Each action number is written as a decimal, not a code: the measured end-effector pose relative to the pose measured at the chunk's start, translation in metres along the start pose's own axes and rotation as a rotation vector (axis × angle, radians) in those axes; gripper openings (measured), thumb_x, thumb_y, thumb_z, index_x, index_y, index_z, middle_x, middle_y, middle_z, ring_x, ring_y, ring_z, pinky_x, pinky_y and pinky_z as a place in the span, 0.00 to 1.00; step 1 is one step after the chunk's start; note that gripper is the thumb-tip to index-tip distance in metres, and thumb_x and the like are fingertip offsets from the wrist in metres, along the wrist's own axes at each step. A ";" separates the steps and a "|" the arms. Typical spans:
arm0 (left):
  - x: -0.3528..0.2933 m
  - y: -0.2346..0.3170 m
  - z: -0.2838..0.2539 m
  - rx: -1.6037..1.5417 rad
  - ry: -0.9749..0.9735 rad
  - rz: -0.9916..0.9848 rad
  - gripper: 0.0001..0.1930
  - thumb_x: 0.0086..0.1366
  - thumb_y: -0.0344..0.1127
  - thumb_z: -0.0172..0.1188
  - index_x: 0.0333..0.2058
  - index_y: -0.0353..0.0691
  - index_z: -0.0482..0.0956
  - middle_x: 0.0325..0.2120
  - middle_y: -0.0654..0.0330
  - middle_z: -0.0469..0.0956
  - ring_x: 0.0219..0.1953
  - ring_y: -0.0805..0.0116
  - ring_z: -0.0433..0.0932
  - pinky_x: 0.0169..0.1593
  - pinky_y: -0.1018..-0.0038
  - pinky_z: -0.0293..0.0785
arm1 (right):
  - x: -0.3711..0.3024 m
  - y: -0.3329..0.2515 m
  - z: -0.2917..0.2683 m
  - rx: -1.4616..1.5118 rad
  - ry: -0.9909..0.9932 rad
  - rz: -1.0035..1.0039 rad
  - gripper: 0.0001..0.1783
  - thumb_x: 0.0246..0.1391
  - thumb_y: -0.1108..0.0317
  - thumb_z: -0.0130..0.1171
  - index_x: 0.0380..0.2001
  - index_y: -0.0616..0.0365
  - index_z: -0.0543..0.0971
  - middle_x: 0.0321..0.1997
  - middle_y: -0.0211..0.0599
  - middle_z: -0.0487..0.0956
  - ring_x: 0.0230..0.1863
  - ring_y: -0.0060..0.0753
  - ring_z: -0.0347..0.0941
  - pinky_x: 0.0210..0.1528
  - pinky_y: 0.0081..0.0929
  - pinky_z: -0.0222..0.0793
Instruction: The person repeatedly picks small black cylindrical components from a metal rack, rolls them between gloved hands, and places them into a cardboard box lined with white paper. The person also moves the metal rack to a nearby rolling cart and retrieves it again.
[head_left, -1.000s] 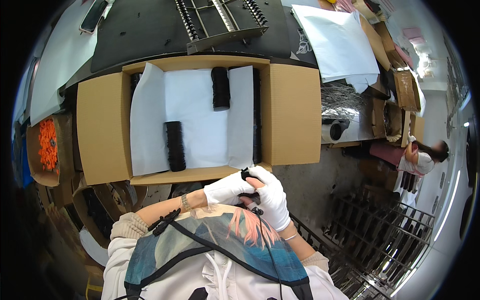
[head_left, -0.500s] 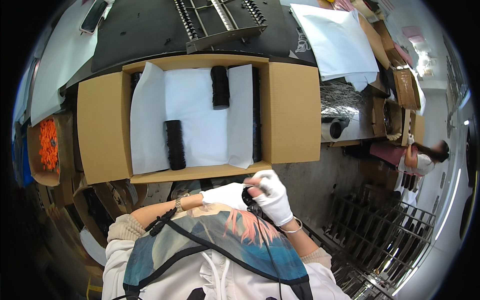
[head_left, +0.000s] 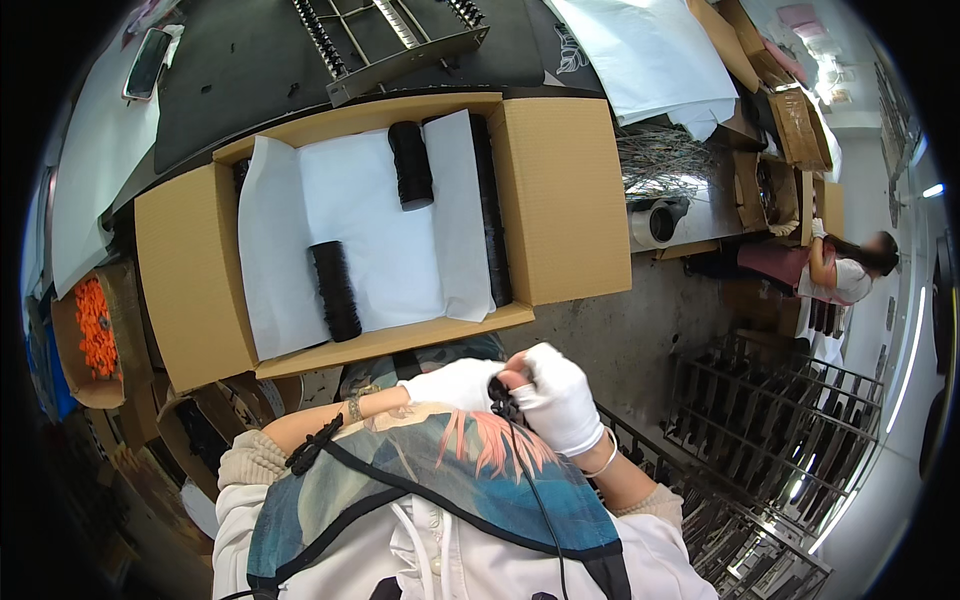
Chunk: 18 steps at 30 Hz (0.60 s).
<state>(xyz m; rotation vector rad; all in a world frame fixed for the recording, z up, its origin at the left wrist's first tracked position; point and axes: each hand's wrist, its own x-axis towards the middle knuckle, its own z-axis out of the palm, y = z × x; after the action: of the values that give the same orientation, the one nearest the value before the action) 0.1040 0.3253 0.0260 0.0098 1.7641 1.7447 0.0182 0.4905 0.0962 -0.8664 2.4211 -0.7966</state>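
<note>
In front of my body, both hands wear white gloves with bare fingertips. My left hand (head_left: 458, 382) reaches across from the left, its fingers mostly hidden at a small black corded piece (head_left: 503, 402). Curled around the other side of that piece is my right hand (head_left: 562, 402), thumb and fingers drawn together. A thin black cord hangs from the piece down over my patterned apron (head_left: 400, 465). Beyond my hands stands an open cardboard box (head_left: 560, 200) lined with white paper (head_left: 375, 225). Two black bristly rolls (head_left: 336, 290) lie on the paper, and darker ones show along the box's side.
A metal rack (head_left: 410, 65) with black rollers lies on the dark table behind the box. White sheets (head_left: 650, 60) and thin wires (head_left: 660, 165) are at the right. A carton of orange pieces (head_left: 97, 328) stands left. A co-worker (head_left: 835, 270) is far right, above shelving racks (head_left: 770, 420).
The view has tilted and shifted, so the box appears turned and farther left. My right hand's fingers have drawn in closer around the black piece.
</note>
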 end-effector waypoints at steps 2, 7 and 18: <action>-0.003 -0.005 -0.009 -0.249 0.058 0.067 0.23 0.53 0.30 0.62 0.50 0.39 0.76 0.39 0.61 0.80 0.39 0.67 0.79 0.47 0.72 0.75 | -0.001 0.008 -0.007 -0.054 0.103 -0.027 0.06 0.53 0.67 0.66 0.31 0.55 0.79 0.29 0.40 0.78 0.29 0.46 0.77 0.32 0.37 0.73; -0.011 -0.020 -0.016 -1.085 -0.005 -0.111 0.19 0.58 0.22 0.55 0.49 0.39 0.70 0.36 0.61 0.77 0.27 0.75 0.74 0.26 0.80 0.71 | -0.010 0.013 -0.008 -0.209 0.051 -0.035 0.16 0.44 0.66 0.71 0.39 0.53 0.83 0.38 0.38 0.78 0.37 0.42 0.77 0.40 0.37 0.75; -0.017 -0.037 -0.012 -1.181 0.138 -0.057 0.18 0.65 0.31 0.58 0.53 0.38 0.69 0.39 0.61 0.74 0.39 0.75 0.73 0.43 0.78 0.73 | 0.008 -0.013 0.053 0.199 0.067 -0.350 0.15 0.40 0.71 0.75 0.32 0.56 0.79 0.33 0.38 0.80 0.30 0.39 0.76 0.31 0.32 0.72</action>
<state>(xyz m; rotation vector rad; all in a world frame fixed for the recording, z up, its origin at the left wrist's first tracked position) 0.1276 0.3033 -0.0009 -0.6516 0.5678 2.5023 0.0482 0.4574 0.0645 -1.2168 2.2243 -1.1880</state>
